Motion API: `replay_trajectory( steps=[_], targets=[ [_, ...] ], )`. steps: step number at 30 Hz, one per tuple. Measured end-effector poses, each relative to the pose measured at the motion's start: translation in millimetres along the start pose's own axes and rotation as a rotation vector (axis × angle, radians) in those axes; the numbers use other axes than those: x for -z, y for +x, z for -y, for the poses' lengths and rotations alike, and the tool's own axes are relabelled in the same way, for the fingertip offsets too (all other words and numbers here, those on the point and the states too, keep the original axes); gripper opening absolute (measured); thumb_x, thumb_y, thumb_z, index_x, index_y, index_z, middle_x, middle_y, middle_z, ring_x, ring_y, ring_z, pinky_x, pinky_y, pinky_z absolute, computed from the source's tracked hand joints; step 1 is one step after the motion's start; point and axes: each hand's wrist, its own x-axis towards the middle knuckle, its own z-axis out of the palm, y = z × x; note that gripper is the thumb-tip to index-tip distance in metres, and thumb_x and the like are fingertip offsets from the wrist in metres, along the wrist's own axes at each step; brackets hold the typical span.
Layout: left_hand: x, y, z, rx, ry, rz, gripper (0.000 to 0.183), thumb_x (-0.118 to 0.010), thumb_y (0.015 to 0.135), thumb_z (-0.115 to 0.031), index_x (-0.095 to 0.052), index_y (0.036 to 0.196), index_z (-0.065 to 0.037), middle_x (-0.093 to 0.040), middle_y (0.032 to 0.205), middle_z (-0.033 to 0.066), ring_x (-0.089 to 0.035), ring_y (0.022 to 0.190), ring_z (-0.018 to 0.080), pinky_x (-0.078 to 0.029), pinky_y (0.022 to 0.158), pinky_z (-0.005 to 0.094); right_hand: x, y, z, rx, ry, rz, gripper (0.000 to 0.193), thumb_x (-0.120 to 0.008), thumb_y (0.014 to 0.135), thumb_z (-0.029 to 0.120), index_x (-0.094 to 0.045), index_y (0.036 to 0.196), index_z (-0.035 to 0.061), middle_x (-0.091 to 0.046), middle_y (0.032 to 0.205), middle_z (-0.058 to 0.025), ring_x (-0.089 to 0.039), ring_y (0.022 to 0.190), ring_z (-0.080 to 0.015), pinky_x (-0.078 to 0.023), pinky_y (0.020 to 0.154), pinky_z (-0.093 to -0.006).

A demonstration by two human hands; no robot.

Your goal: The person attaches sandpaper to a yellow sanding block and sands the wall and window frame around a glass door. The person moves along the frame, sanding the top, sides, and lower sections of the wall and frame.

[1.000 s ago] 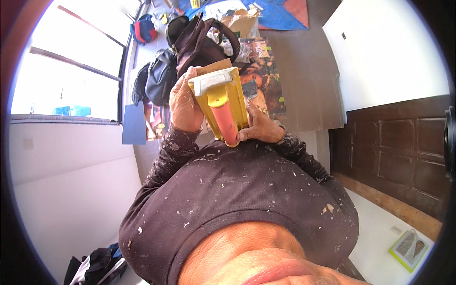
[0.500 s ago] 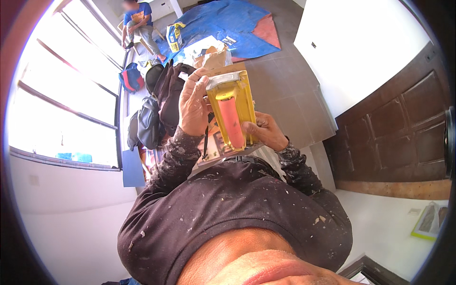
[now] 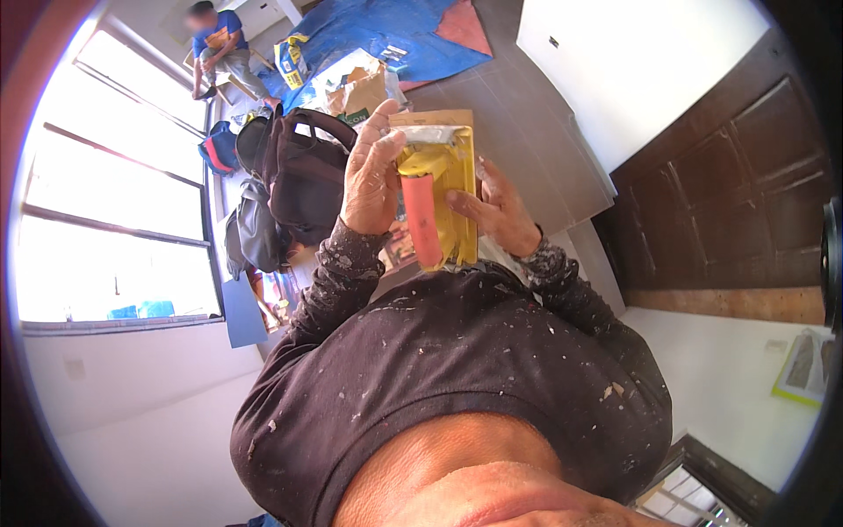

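Observation:
A yellow hand sander (image 3: 460, 233) with a long red handle (image 3: 421, 224) is held up in front of my chest, handle side up. My left hand (image 3: 371, 184) grips its far left edge, with the thumb near the grey-white strip across the far end. On the opposite side, my right hand (image 3: 502, 211) holds the right edge, its thumb on the yellow face and other fingers partly hidden behind. A flat brown sheet (image 3: 439, 117) shows past the sander's far end. Pale dust coats both hands and my dark sleeves.
Black backpacks (image 3: 307, 176) lie left of my hands, below the windows (image 3: 114, 176). Ahead are a paper bag (image 3: 358, 92), a yellow-and-blue sack (image 3: 291, 61) and a blue tarp (image 3: 351, 39). A person (image 3: 224, 48) sits at the far left. A dark panelled door (image 3: 711, 193) is at right.
My right hand has shifted up along the sander's edge, its fingers lifting more into view. The sander has turned slightly. The surroundings have shifted left in the view.

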Motion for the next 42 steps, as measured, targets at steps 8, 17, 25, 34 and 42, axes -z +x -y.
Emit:
replay_trajectory(
  steps=[8, 17, 25, 34, 42],
  targets=[
    [20, -5, 11, 0.236, 0.363, -0.033, 0.036, -0.062, 0.093, -0.027, -0.051, 0.115, 0.0, -0.059, 0.105, 0.0061, -0.057, 0.097, 0.0137, -0.046, 0.087, 0.0305, -6, -14, -12, 0.054, -0.172, -0.185, 0.042, -0.063, 0.093, 0.009, -0.048, 0.13, -0.004, -0.061, 0.119, -0.0096, -0.058, 0.108, -0.0135, -0.048, 0.092, -0.0298],
    [-1, -32, 13, 0.031, 0.474, 0.059, 0.056, -0.067, 0.09, -0.039, -0.051, 0.121, 0.004, -0.061, 0.103, 0.0072, -0.056, 0.101, 0.0141, -0.043, 0.095, 0.029, -23, -43, -27, -0.019, 0.31, -0.181, 0.045, -0.065, 0.091, 0.005, -0.047, 0.131, -0.0028, -0.06, 0.121, -0.0089, -0.058, 0.109, -0.0154, -0.049, 0.092, -0.0299],
    [-10, -48, -5, 0.103, 0.647, 0.085, 0.055, -0.069, 0.09, -0.035, -0.053, 0.12, 0.008, -0.064, 0.11, 0.0125, -0.059, 0.102, 0.0147, -0.047, 0.091, 0.0283, -17, -38, 18, 0.121, 0.455, -0.141, 0.055, -0.064, 0.094, 0.025, -0.044, 0.136, -0.0051, -0.058, 0.124, -0.0118, -0.057, 0.111, -0.0168, -0.048, 0.094, -0.0296],
    [-9, -58, 0, 0.029, 0.67, 0.114, 0.063, -0.073, 0.082, -0.048, -0.053, 0.117, 0.001, -0.061, 0.106, 0.0122, -0.057, 0.102, 0.019, -0.044, 0.093, 0.0358, -9, -62, 31, -0.054, 0.073, -0.148, 0.053, -0.06, 0.096, 0.029, -0.048, 0.135, -0.0051, -0.058, 0.125, -0.0134, -0.055, 0.114, -0.0183, -0.046, 0.095, -0.0298],
    [-25, -64, 18, -0.028, 1.019, 0.364, 0.061, -0.081, 0.07, -0.05, -0.056, 0.1, -0.004, -0.062, 0.093, 0.0119, -0.062, 0.09, 0.0244, -0.049, 0.081, 0.0374, 26, -110, 27, -0.239, 0.158, -0.048, 0.065, -0.068, 0.09, 0.023, -0.037, 0.14, -0.0039, -0.048, 0.136, -0.0145, -0.047, 0.125, -0.0221, -0.037, 0.107, -0.0368]
  ],
)
